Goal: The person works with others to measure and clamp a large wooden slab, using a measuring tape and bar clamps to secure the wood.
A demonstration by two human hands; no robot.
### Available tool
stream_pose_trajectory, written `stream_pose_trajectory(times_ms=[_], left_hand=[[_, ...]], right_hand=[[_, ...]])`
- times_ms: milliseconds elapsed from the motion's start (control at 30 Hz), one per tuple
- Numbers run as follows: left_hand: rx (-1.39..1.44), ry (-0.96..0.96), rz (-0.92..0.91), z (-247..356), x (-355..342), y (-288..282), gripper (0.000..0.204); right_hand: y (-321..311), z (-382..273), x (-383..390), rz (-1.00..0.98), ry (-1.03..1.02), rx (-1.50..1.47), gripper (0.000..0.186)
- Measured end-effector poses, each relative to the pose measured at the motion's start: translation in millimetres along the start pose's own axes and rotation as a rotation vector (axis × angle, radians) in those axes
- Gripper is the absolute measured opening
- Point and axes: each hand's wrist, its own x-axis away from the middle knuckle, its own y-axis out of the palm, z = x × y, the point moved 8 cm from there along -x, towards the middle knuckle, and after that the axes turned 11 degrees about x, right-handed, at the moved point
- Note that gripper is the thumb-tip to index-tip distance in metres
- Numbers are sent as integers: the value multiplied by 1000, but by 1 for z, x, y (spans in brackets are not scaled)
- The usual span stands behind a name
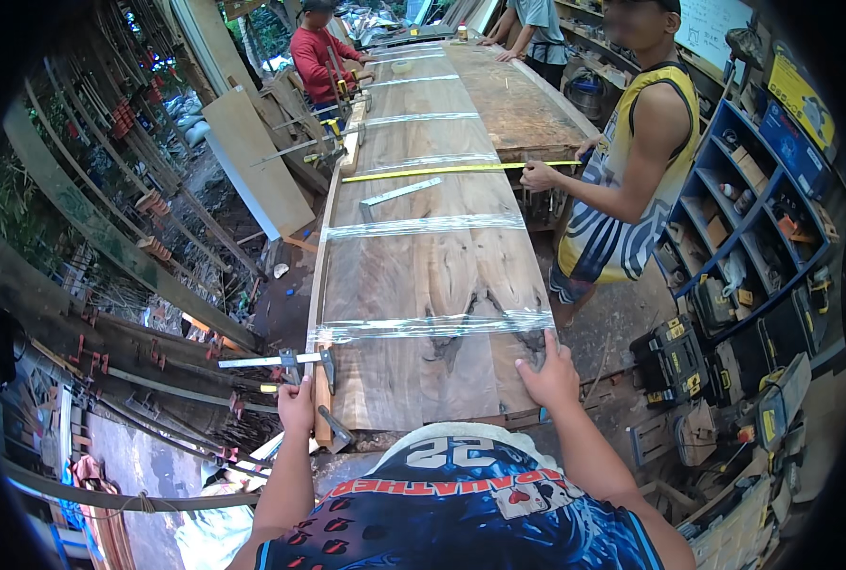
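Observation:
A long wooden slab [423, 256], wrapped crosswise with bands of clear plastic film [432, 326], stretches away in front of me. My left hand [297, 408] is closed at the slab's near left corner, beside a wooden strip [323, 404] along that edge; what its fingers hold is hidden. Just above it, a bar clamp [252, 361] sits across the strip, its bar pointing left. A second clamp [335, 427] is at the near corner. My right hand [548, 377] rests open on the near right edge, thumb apart from the fingers, by the nearest film band.
A metal square [399, 194] lies on the slab. A person in a yellow jersey [622, 180] stands at the right, holding a yellow tape measure [423, 173] stretched across it. Two others work at the far end. Shelves [727, 209] and tool cases [670, 361] stand right; clamps hang left.

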Motion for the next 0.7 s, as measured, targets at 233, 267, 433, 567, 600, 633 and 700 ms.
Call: stream_pose_trajectory(times_ms=[233,267,433,567,600,633,700], left_hand=[[-1,13,-3,-6,-4,-1,47],[14,12,-4,-8,-5,-1,47],[28,-4,-7,-5,-3,0,46],[16,-5,-13,-5,-3,0,46],[28,-3,-12,-6,-4,1,46],[27,-5,-11,-7,-4,0,46],[42,12,-2,-9,-6,-1,46]], right_hand=[[-1,0,1,14,-18,-11,93],[-2,-1,1,15,-18,-12,93],[-4,-3,1,-17,1,-6,93],[0,0,0,-4,-4,-1,93],[-1,-1,0,4,-2,3,93],[-2,-1,1,10,-1,8,93],[-4,-2,2,1,-4,-1,93]])
